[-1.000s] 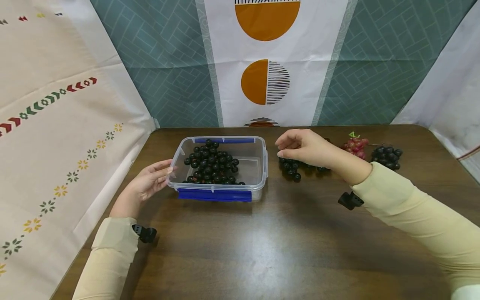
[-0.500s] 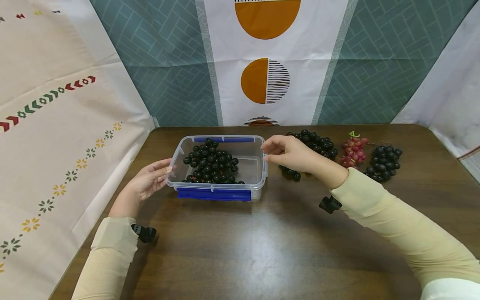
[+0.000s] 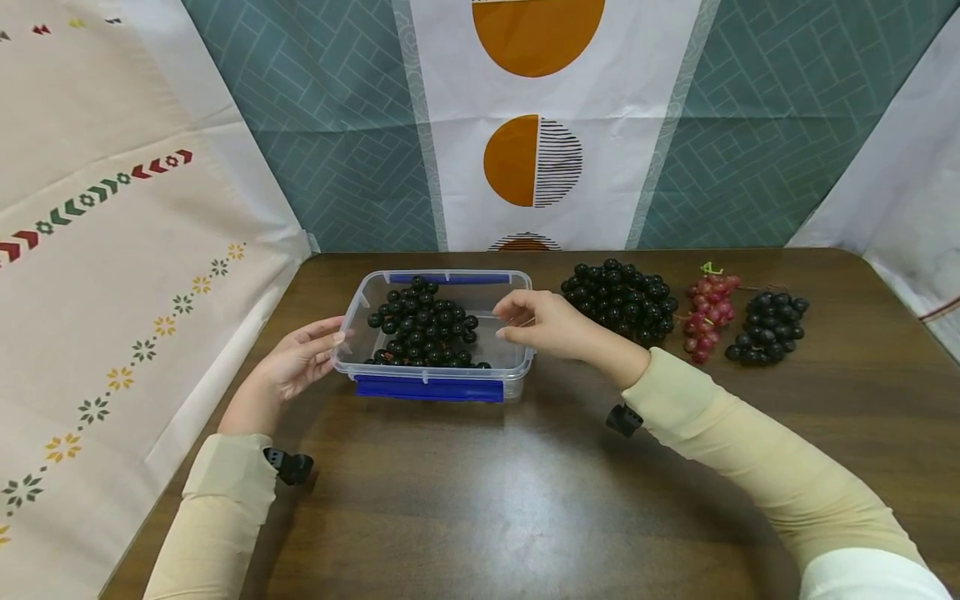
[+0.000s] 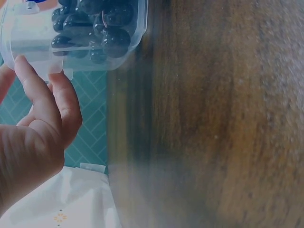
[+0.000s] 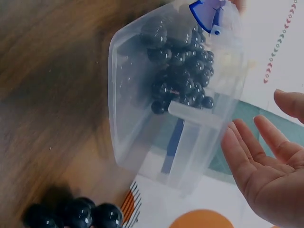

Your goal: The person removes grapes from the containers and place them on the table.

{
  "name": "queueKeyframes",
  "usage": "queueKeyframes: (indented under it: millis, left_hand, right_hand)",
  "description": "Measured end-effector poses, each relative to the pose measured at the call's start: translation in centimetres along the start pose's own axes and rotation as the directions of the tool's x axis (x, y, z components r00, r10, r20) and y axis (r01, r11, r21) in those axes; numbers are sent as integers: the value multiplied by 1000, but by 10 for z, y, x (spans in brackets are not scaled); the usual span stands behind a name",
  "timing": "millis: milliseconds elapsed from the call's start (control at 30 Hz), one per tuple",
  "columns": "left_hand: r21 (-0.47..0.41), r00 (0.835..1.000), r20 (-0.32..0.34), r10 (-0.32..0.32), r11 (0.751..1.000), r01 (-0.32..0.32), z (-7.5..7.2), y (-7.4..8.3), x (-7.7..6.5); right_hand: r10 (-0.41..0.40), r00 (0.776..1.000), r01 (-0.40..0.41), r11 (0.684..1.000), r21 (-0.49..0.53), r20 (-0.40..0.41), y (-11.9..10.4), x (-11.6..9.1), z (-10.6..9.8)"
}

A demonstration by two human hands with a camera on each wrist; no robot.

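A clear plastic container [image 3: 517, 358] with blue latches stands on the table, holding a bunch of black grapes [image 3: 427, 325] in its left part. With thumb and fingers, my left hand [image 3: 303, 358] holds the container's left end at the rim; the left wrist view shows fingertips [image 4: 21, 64] against its clear wall. My right hand [image 3: 543, 323] hovers over the container's right end, nothing in it, fingers loosely bent. To its right lies a big heap of black grapes [image 3: 622, 300], partly behind the forearm. Grapes also show through the container wall [image 5: 128, 95] in the right wrist view.
A bunch of red grapes [image 3: 708, 312] and another bunch of black grapes [image 3: 768, 329] lie farther right on the wooden table [image 3: 450, 500]. A patterned cloth [image 3: 337, 167] hangs behind the table's back edge. White cloth [image 3: 150, 292] borders the left side.
My right hand has moved left from above the black grapes to over the container's right end, uncovering the heap. The left hand and container have stayed put.
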State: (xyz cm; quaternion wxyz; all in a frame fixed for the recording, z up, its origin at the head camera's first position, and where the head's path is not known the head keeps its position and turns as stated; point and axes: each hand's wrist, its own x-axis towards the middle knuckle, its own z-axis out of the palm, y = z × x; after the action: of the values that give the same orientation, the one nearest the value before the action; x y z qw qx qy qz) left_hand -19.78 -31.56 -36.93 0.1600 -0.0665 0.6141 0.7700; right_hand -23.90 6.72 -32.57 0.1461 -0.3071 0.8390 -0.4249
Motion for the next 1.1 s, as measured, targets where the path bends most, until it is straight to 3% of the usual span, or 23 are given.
queueKeyframes:
  millis: [333, 600, 867, 1100]
  left_hand:
    - [-7, 1000, 7, 8, 1000, -8, -2, -3, 0]
    - [-2, 1000, 17, 24, 1000, -24, -1, -3, 1]
    - [2, 1000, 13, 15, 1000, -15, 0, -3, 2]
    - [19, 999, 26, 22, 1000, -22, -1, -3, 2]
  right_hand:
    - [-16, 993, 29, 994, -109, 115, -8, 16, 16]
    - [53, 975, -12, 983, -185, 216, -10, 25, 27]
    - [124, 970, -56, 951, -303, 210, -12, 31, 34]
    - [139, 971, -50, 913, -405, 193, -15, 38, 43]
